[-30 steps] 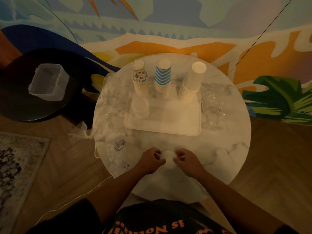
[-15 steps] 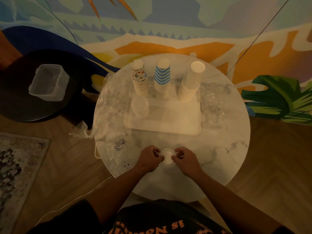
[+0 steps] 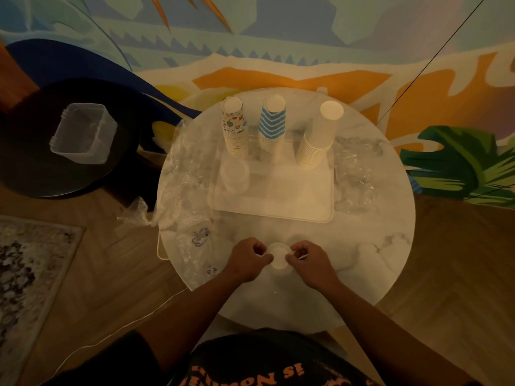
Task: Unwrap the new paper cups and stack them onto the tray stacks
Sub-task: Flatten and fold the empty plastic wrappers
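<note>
Near the front edge of the table, two hands work on a new pack of cups.

At the grip, the left hand (image 3: pixel 249 260) and right hand (image 3: pixel 309 260) each pinch one side of the wrapped white cups (image 3: pixel 278 259), which stand on the round table (image 3: pixel 390 246). Farther back, the tray (image 3: pixel 278 201) already holds three tall stacks: picture cups (image 3: pixel 235 126), blue striped cups (image 3: pixel 273 126) and plain white cups (image 3: pixel 320 137). Empty wrappers (image 3: pixel 354 174) lie beside it. I think most is done; this pack is left.

Orange lettering is seen upside down on the black shirt (image 3: pixel 267 366) below the hands. Only "IS" and "NO" can be made out. No other text can be read.
</note>
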Demonstrator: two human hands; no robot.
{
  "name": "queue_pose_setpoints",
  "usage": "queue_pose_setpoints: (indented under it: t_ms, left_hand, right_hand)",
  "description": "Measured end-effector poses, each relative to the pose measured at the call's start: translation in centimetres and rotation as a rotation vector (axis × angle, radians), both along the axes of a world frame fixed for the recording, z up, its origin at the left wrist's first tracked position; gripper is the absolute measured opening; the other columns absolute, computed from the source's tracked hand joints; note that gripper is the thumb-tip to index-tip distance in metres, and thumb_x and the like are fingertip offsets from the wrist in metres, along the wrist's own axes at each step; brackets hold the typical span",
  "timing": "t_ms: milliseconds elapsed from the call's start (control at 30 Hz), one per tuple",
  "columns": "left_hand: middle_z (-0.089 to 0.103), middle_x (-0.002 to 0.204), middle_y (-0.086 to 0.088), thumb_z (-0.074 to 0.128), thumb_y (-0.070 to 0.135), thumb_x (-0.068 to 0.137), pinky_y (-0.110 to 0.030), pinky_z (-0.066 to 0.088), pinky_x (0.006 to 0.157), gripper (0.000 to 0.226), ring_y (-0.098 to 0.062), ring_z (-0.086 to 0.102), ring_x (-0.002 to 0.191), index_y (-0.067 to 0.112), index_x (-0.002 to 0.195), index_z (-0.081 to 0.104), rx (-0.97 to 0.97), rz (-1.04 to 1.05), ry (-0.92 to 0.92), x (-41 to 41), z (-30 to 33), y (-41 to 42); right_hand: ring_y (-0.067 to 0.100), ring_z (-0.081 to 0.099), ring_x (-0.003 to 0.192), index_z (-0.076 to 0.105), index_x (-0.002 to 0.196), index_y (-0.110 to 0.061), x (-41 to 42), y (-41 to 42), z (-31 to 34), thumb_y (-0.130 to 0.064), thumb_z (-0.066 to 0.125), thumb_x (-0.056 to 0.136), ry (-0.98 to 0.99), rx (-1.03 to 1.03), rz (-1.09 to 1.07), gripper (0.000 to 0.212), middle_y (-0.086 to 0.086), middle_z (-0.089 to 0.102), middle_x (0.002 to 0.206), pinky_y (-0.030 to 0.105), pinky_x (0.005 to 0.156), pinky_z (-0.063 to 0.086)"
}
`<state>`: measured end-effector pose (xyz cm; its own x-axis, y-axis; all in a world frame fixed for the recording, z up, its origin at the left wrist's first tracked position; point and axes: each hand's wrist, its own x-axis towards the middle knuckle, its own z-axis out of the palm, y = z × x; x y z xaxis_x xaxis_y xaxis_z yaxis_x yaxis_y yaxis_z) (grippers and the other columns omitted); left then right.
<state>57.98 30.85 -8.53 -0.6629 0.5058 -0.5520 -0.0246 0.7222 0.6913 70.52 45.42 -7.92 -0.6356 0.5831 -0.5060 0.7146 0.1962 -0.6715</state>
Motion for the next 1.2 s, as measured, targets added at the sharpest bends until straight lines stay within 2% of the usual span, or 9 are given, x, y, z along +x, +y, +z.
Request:
queue_pose_setpoints:
  t_ms: [100, 233, 433, 567, 733, 900, 1000, 1200]
  left_hand:
    - [0.070, 0.087, -0.004, 0.084, 0.026, 0.080, -0.045, 0.062, 0.072, 0.024, -0.023, 0.070, 0.076, 0.013, 0.091, 0.067, 0.022, 0.012, -0.024, -0.3, 0.8, -0.1]
    - [0.071, 0.088, -0.009, 0.081, 0.020, 0.084, -0.037, 0.063, 0.061, 0.022, -0.028, 0.072, 0.072, 0.009, 0.095, 0.066, 0.077, 0.070, -0.086, -1.1, 2.5, 0.0]
    - [0.070, 0.097, -0.003, 0.074, 0.014, 0.091, -0.028, 0.061, 0.059, 0.017, -0.016, 0.070, 0.072, 0.009, 0.105, 0.067, 0.181, 0.152, -0.132, -3.0, 5.3, -0.2]
    - [0.069, 0.103, 0.000, 0.071, 0.012, 0.094, -0.025, 0.060, 0.061, 0.019, -0.016, 0.071, 0.079, 0.012, 0.112, 0.068, 0.239, 0.225, -0.131, -4.6, 6.8, -0.2]
    - [0.069, 0.108, -0.003, 0.068, 0.008, 0.095, -0.026, 0.061, 0.063, 0.021, -0.017, 0.071, 0.084, 0.011, 0.116, 0.068, 0.324, 0.340, -0.114, -7.2, 8.3, 0.1]
    - [0.070, 0.107, -0.001, 0.067, 0.008, 0.095, -0.026, 0.062, 0.065, 0.022, -0.018, 0.072, 0.086, 0.010, 0.118, 0.069, 0.375, 0.415, -0.067, -9.8, 9.3, 0.6]
    - [0.070, 0.105, 0.002, 0.067, 0.007, 0.095, -0.025, 0.061, 0.065, 0.022, -0.017, 0.073, 0.085, 0.012, 0.117, 0.070, 0.405, 0.467, -0.038, -11.2, 9.6, 0.8]
    - [0.071, 0.106, 0.002, 0.067, 0.006, 0.095, -0.027, 0.062, 0.068, 0.027, -0.017, 0.073, 0.087, 0.013, 0.120, 0.070, 0.394, 0.493, 0.051, -13.7, 9.2, 1.5]
  right_hand:
    - [0.007, 0.062, 0.072, 0.070, 0.097, -0.020, -0.2, 0.3, 0.2, -0.025, 0.081, 0.083, 0.024, -0.015, -0.004, 0.019, -0.003, 0.068, 0.085, 0.017, 0.065, 0.046]
    - [0.011, 0.064, 0.074, 0.069, 0.097, -0.023, -0.9, 0.6, 0.8, -0.028, 0.080, 0.083, 0.054, -0.032, -0.009, 0.019, -0.004, 0.069, 0.087, 0.025, 0.070, 0.051]
    - [0.017, 0.069, 0.078, 0.068, 0.097, -0.028, -3.3, 0.7, 2.5, -0.028, 0.080, 0.084, 0.160, -0.078, -0.039, 0.017, -0.004, 0.068, 0.092, 0.034, 0.076, 0.058]
    - [0.013, 0.069, 0.079, 0.068, 0.101, -0.027, -5.6, 0.8, 4.4, -0.028, 0.079, 0.086, 0.217, -0.079, -0.040, 0.018, -0.006, 0.067, 0.093, 0.027, 0.077, 0.056]
    - [0.002, 0.063, 0.076, 0.068, 0.110, -0.026, -8.9, 1.0, 6.1, -0.027, 0.075, 0.090, 0.285, -0.067, -0.036, 0.021, -0.013, 0.065, 0.097, 0.009, 0.068, 0.046]
    - [-0.001, 0.064, 0.076, 0.068, 0.117, -0.024, -12.0, 1.4, 7.1, -0.024, 0.072, 0.092, 0.337, -0.060, -0.018, 0.026, -0.013, 0.068, 0.103, 0.007, 0.068, 0.045]
    - [-0.001, 0.064, 0.075, 0.068, 0.119, -0.023, -13.9, 1.5, 7.6, -0.021, 0.071, 0.092, 0.363, -0.060, -0.016, 0.028, -0.013, 0.069, 0.105, 0.011, 0.070, 0.046]
    - [0.001, 0.066, 0.077, 0.067, 0.120, -0.019, -16.9, 1.7, 7.6, -0.016, 0.069, 0.093, 0.393, -0.029, -0.011, 0.028, -0.009, 0.069, 0.106, 0.010, 0.070, 0.047]
